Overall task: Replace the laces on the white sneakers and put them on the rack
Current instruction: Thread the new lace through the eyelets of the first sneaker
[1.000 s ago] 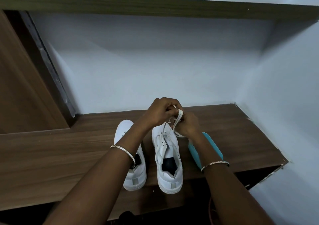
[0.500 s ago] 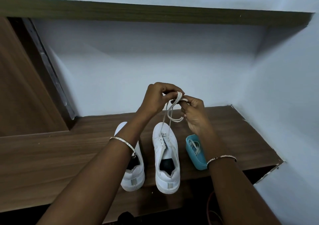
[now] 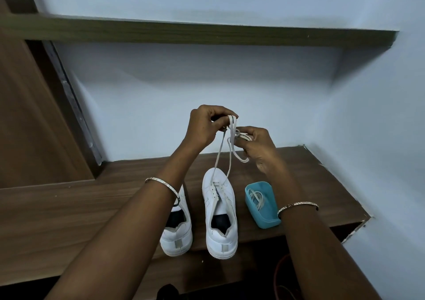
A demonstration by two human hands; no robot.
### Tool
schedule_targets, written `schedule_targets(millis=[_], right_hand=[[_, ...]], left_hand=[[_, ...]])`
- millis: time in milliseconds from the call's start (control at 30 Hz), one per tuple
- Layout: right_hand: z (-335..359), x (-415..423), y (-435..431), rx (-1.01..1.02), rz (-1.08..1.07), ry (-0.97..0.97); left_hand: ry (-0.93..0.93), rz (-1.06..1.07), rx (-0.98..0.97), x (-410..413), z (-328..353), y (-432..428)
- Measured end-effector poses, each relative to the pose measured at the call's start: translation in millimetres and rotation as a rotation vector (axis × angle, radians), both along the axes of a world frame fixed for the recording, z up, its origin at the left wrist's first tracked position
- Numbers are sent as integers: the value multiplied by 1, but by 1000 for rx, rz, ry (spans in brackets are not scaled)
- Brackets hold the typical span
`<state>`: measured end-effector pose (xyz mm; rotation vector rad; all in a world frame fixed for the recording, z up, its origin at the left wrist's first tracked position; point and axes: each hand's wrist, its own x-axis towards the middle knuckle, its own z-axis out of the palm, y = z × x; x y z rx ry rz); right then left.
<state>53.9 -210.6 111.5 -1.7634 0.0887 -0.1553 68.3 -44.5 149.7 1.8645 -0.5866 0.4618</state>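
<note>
Lace-pulling on the right-hand white sneaker, mid-frame.

Both hands are raised above the wooden surface [image 3: 69,214] at the centre of the frame: the left hand [image 3: 203,124] pinches the flat white lace [image 3: 220,149] near its upper end, and the right hand [image 3: 258,146] has its fingers pressed together on gathered loops of the same lace. Two strands run down to the front eyelets of the white low-top sneaker [image 3: 220,210], which stands on the surface beside its partner sneaker [image 3: 178,228], partly hidden by the left forearm. A teal plastic tub [image 3: 264,219] with more lace inside sits just right of it. To do this well, I judge, draw both strands evenly so the shoe stays planted, and keep the lace flat, untwisted.
</note>
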Motion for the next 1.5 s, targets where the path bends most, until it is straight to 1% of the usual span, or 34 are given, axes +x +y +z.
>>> schedule_targets(millis=[100, 133, 267, 333, 400, 467, 500, 567, 667, 700, 733, 767, 867, 900, 933, 1067, 1167, 1233, 1300, 1367, 1433, 1467, 1500], right_hand=[[1, -6, -18, -186, -125, 141], [1, -7, -25, -188, -154, 161], [15, -23, -39, -65, -245, 146], [22, -34, -43, -39, -195, 185], [22, -47, -45, 3, -73, 290], [10, -58, -43, 72, 21, 394], [3, -61, -42, 97, 35, 416], [-15, -64, -40, 143, -6, 364], [-32, -63, -37, 241, -136, 166], [-34, -63, -37, 248, -171, 121], [-35, -62, -37, 248, -200, 96], [-35, -62, -37, 258, -226, 84], [-35, -56, -40, 278, -287, 62], [-34, -54, -41, 274, -298, 51], [-35, -52, -41, 266, -300, 41], [-43, -45, -33, 237, -223, 36], [-55, -37, -20, 255, -206, 38], [-66, -32, -11, 270, -191, 50], [-79, -29, -3, 264, -166, 70], [-89, -28, 5, 220, -110, 103], [-100, -25, 15, 154, -50, 142], [-106, -25, 19, 125, -43, 159], [-111, -25, 22, 104, -54, 169]], left_hand=[[47, 20, -18, -4, -5, 4], [68, 19, -26, -5, -8, 5], [102, 33, 15, -8, -18, 9], [108, 51, 49, -11, -22, 14], [141, 44, 57, -15, -28, 20], [180, 46, 76, -20, -39, 27], [201, 70, 99, -22, -44, 31], [233, 144, 149, -24, -58, 37], [196, 336, 269, -19, -74, 45], [211, 399, 266, -19, -77, 47], [249, 448, 228, -19, -79, 48], [316, 472, 144, -18, -79, 49], [594, 501, -251, -7, -85, 55], [664, 516, -347, -3, -89, 60], [701, 527, -387, 4, -94, 65], [824, 532, -354, 16, -111, 72], [907, 532, -515, 17, -117, 64], [913, 588, -605, 20, -126, 62], [850, 614, -687, 27, -133, 62], [765, 653, -845, 28, -132, 60], [718, 721, -990, 27, -132, 60], [693, 755, -994, 25, -133, 59], [662, 789, -937, 21, -135, 59]])
